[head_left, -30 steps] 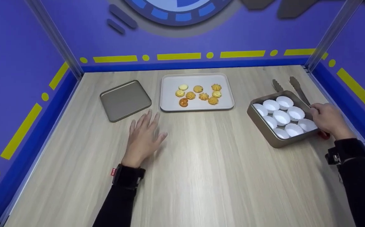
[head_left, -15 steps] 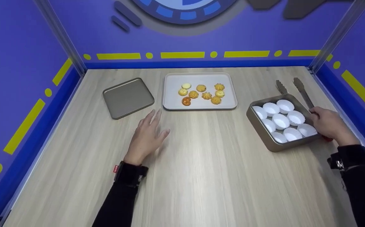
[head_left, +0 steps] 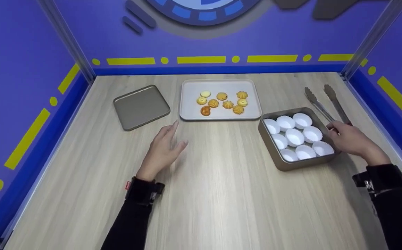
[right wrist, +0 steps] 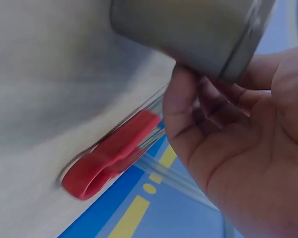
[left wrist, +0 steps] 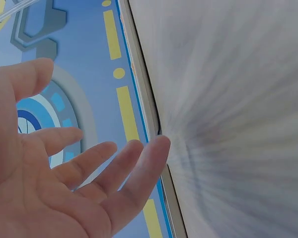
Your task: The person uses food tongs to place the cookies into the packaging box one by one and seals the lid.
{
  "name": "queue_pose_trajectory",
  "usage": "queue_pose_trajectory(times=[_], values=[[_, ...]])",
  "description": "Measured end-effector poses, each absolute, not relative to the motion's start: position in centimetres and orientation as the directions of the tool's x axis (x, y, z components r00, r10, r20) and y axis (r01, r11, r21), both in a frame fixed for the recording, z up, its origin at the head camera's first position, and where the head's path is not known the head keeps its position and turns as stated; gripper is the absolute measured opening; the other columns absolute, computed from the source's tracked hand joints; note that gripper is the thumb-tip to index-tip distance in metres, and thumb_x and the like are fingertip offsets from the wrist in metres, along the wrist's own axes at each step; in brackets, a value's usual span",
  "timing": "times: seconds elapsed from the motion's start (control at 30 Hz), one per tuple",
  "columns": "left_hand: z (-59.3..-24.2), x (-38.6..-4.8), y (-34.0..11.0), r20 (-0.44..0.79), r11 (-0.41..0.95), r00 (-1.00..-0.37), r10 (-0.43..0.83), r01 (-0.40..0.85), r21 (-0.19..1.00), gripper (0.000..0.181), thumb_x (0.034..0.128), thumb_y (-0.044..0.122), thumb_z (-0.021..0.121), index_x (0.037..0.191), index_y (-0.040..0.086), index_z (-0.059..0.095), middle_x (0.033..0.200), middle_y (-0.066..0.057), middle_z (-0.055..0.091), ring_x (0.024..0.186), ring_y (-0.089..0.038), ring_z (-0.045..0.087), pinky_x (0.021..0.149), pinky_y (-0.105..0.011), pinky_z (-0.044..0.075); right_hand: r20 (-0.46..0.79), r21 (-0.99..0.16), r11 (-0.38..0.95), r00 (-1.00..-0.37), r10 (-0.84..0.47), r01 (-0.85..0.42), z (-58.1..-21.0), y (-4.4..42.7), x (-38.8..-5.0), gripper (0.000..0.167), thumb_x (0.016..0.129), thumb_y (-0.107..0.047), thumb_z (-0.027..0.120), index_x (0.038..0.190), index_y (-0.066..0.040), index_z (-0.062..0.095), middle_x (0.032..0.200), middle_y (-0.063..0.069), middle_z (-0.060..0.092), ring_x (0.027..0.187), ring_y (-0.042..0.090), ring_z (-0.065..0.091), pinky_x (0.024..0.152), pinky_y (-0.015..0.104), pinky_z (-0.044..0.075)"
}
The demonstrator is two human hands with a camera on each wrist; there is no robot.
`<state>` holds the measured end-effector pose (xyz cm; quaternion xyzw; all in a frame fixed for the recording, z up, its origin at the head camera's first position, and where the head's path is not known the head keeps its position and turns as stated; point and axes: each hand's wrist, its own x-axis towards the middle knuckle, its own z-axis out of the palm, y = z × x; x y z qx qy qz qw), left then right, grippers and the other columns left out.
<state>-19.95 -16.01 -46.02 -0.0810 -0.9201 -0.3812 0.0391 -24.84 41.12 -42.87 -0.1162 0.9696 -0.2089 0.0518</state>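
At the right of the head view my right hand (head_left: 353,141) grips the right side of a square bronze-coloured tin (head_left: 271,147). The tin holds several white fluted paper cups (head_left: 294,137). In the right wrist view, the fingers curl against the tin's wall (right wrist: 184,37). My left hand (head_left: 160,152) hovers near the middle of the table with relaxed fingers and holds nothing. In the left wrist view its palm and spread fingers (left wrist: 134,193) show. Beside the tin lie metal tongs (head_left: 319,104), whose red handle (right wrist: 111,153) appears in the right wrist view.
A pale tray (head_left: 190,89) with several assorted cookies (head_left: 227,104) lies at the back centre. To its left is a shallow bronze lid (head_left: 142,107). Blue-purple panels (head_left: 208,45) border the table's back and sides.
My right hand has shifted the tin left, away from the tongs, showing more of them. My left hand stays nearly in place, its fingers turned slightly. The view has shifted a little.
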Motion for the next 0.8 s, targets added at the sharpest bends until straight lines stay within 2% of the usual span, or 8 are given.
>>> queue_pose_trajectory(times=[0.13, 0.3, 0.57, 0.8], values=[[-46.1, -20.0, -15.8, 0.138, 0.693, -0.983, 0.118, 0.181, 0.698, 0.071, 0.1039, 0.035, 0.068, 0.164, 0.009, 0.041, 0.158, -0.018, 0.049, 0.135, -0.038, 0.058, 0.112, -0.053, 0.050, -0.056, -0.430, 0.873, -0.959, -0.279, -0.229, -42.7, 39.7, -24.3, 0.031, 0.110, -0.015, 0.049, 0.124, 0.010, 0.059, 0.103, 0.021, 0.067, 0.086, 0.029, 0.060, 0.072, 0.037, 0.047], [-46.0, -19.8, -15.6, 0.150, 0.676, -0.981, 0.121, 0.192, 0.711, 0.066, 0.1031, 0.035, 0.069, 0.160, 0.010, 0.048, 0.152, -0.017, 0.054, 0.124, -0.037, 0.065, 0.102, -0.051, 0.055, -0.109, -0.470, 0.858, -0.951, -0.289, -0.207, -42.6, 37.5, -23.3, 0.033, 0.111, -0.020, 0.051, 0.129, 0.007, 0.058, 0.108, 0.020, 0.067, 0.078, 0.021, 0.059, 0.066, 0.032, 0.047], [-46.2, -19.6, -15.3, 0.128, 0.657, -0.984, 0.120, 0.176, 0.733, 0.061, 0.1031, 0.036, 0.068, 0.157, 0.013, 0.052, 0.151, -0.013, 0.055, 0.123, -0.034, 0.066, 0.100, -0.051, 0.056, -0.150, -0.558, 0.808, -0.934, -0.323, -0.189, -43.1, 33.5, -21.8, 0.031, 0.112, -0.023, 0.051, 0.130, 0.002, 0.057, 0.117, 0.022, 0.067, 0.082, 0.020, 0.060, 0.067, 0.033, 0.048], [-46.2, -19.5, -14.8, 0.104, 0.646, -0.983, 0.149, 0.176, 0.743, 0.056, 0.1029, 0.035, 0.069, 0.149, 0.007, 0.057, 0.144, -0.018, 0.059, 0.115, -0.032, 0.068, 0.098, -0.049, 0.057, -0.153, -0.608, 0.772, -0.926, -0.344, -0.187, -43.3, 29.9, -21.4, 0.026, 0.111, -0.020, 0.053, 0.127, 0.000, 0.056, 0.115, 0.018, 0.067, 0.077, 0.018, 0.061, 0.066, 0.030, 0.047]])
